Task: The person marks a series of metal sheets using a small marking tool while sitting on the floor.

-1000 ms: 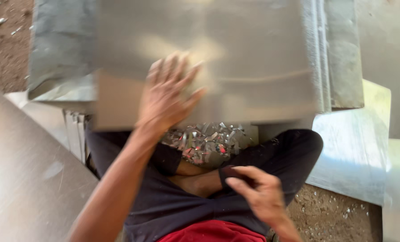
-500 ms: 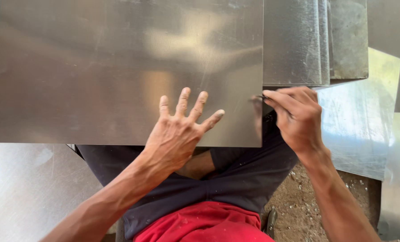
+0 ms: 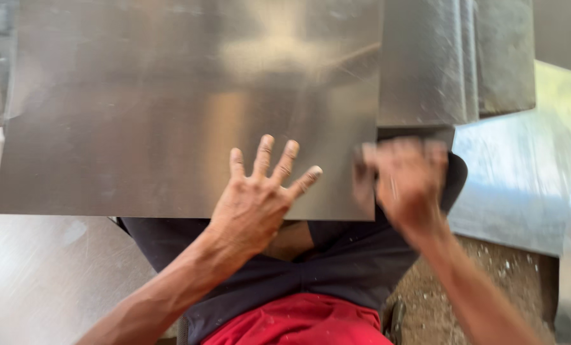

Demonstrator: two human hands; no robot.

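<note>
steel sheet: a large flat metal sheet [image 3: 170, 108] fills the upper left and middle of the view, shiny and grey, with a bright glare patch near its top. its near edge runs straight across, just above the person's lap.
left hand: the left hand [image 3: 253, 204] lies palm down on the near edge of the sheet, fingers [image 3: 263, 156] spread wide apart and flat on the metal, the thumb pointing to the right. it grips nothing, it only presses.
right hand: the right hand [image 3: 407, 182] is at the sheet's near right corner, blurred. its fingers look curled over the edge there, but the blur hides whether they really clamp the metal, so i cannot tell.
hands to each other: well apart, the left one on the sheet's face, the right one at its corner.
lap: dark trousers [image 3: 336, 268] and a red garment [image 3: 298, 322] show below the sheet, between the two forearms.
other metal: a second duller sheet [image 3: 426, 57] lies under the first, sticking out to the right, with a raised folded seam along it. a paler sheet [image 3: 522, 166] lies further right and lower.
ground: brown dirt [image 3: 490, 262] shows at the lower right, beside the right forearm.
left side: a pale metal surface [image 3: 36, 281] lies beneath the sheet's near left edge.
</note>
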